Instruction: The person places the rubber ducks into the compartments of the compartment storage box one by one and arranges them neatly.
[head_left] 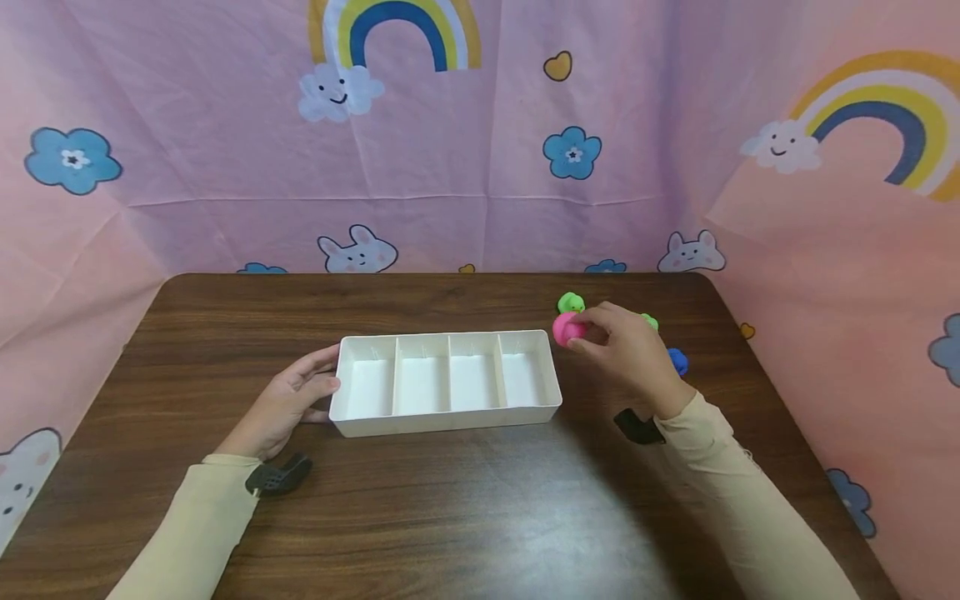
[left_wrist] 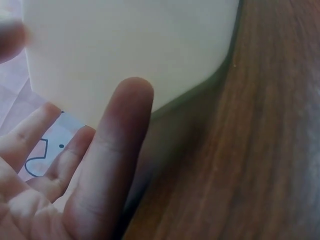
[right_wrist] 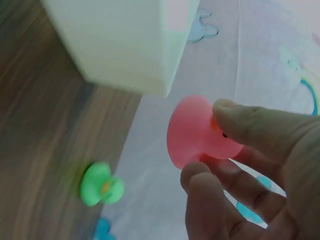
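My right hand (head_left: 630,350) pinches a pink rubber duck (head_left: 566,328) between thumb and fingertips, beside the right end of a white box (head_left: 450,421) with several compartments. In the right wrist view the pink duck (right_wrist: 187,132) is close to the box's corner (right_wrist: 120,55). My left hand (head_left: 288,396) rests against the box's left end. Its fingers are fairly straight, and in the left wrist view one fingertip (left_wrist: 132,92) lies flat on the end wall (left_wrist: 130,40). A green rubber duck (head_left: 570,302) sits just behind the pink one.
Another green toy (head_left: 649,321) and a blue toy (head_left: 678,361) lie on the brown wooden table (head_left: 450,517), partly hidden by my right hand. A pink patterned cloth (head_left: 480,167) hangs behind the table and along its sides.
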